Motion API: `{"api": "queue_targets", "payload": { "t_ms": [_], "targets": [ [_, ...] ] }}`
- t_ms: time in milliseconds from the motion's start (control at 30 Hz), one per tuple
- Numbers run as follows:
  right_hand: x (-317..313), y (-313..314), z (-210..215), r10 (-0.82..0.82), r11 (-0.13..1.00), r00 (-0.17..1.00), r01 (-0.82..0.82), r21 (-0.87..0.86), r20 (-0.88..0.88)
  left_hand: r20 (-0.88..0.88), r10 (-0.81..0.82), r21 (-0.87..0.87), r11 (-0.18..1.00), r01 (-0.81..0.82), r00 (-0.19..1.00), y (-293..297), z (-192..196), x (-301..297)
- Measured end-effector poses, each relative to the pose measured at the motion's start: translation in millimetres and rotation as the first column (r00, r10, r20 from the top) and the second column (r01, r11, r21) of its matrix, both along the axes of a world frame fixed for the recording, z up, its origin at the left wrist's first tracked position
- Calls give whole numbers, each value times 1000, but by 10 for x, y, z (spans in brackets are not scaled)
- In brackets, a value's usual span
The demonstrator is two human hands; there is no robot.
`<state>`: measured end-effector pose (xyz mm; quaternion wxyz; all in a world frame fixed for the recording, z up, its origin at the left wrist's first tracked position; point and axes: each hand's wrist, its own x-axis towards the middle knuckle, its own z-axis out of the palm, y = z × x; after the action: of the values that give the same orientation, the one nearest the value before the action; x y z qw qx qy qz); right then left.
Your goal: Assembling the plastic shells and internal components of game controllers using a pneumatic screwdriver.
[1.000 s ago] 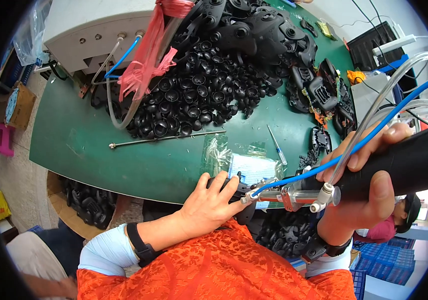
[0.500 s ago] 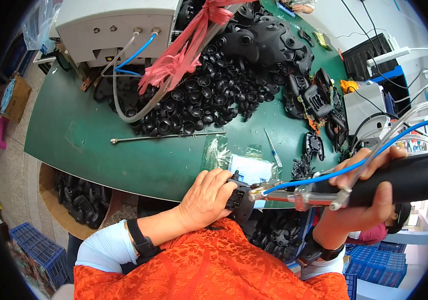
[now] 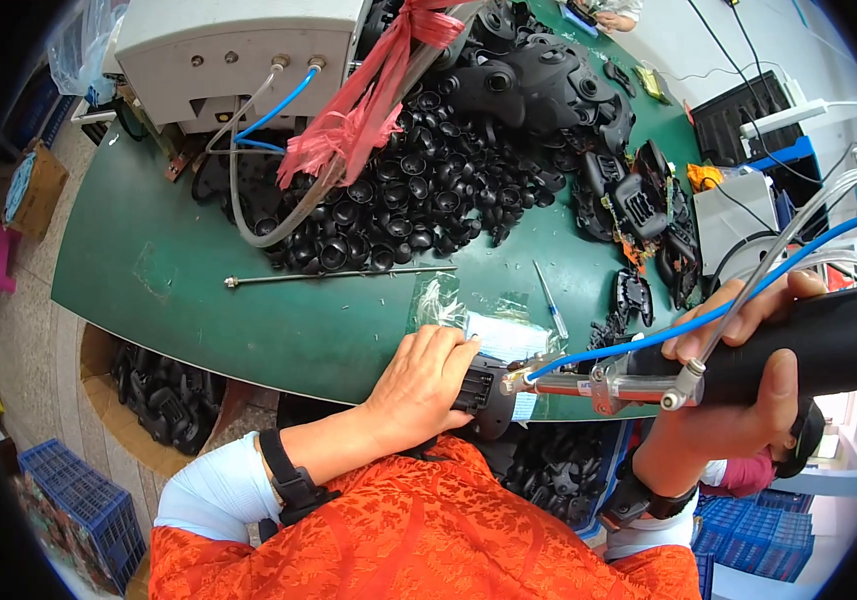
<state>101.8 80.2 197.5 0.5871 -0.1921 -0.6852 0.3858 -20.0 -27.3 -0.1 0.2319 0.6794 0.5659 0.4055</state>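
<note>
My left hand (image 3: 424, 376) grips a small black plastic part (image 3: 485, 392) at the near edge of the green table (image 3: 188, 300). My right hand (image 3: 748, 385) is closed around the thick black handle of a power tool (image 3: 828, 345). The tool's metal nose (image 3: 568, 378) points left and its tip meets the black part. A blue hose (image 3: 748, 295) and clear tubes run from the tool up to the right.
A large heap of black plastic parts (image 3: 418, 190) covers the table's middle and back. A white machine (image 3: 238, 55) with hoses and a red ribbon (image 3: 368, 110) stands at the back left. A thin metal rod (image 3: 338, 275) and clear bags (image 3: 468, 315) lie near me. Bins of black parts (image 3: 158, 385) sit below.
My left hand has taken the black part and brought it to the tool's tip. My right hand has moved the tool slightly left and down toward it.
</note>
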Motion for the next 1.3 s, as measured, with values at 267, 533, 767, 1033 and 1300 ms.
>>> {"api": "queue_targets", "payload": {
  "t_ms": [267, 533, 767, 1033, 1300],
  "targets": [
    [37, -6, -20, 59, 993, 998, -58, -98, 9, -49, -11, 37, 999, 13, 999, 26, 43, 15],
    [-10, 21, -51, 6, 999, 998, -3, -50, 66, -60, 27, 48, 999, -24, 998, 23, 23, 33],
    [200, 140, 113, 21, 1000, 1000, -21, -7, 23, -43, 180, -127, 975, -184, 983, 21, 17, -16],
    [-155, 61, 13, 75, 997, 997, -75, -22, -16, 4, 154, -20, 988, -154, 988, 11, 15, -44],
    [-189, 88, -79, 96, 995, 995, -96, -8, -1, 4, 125, -27, 992, -125, 992, 41, 47, -45]
  ]
}}
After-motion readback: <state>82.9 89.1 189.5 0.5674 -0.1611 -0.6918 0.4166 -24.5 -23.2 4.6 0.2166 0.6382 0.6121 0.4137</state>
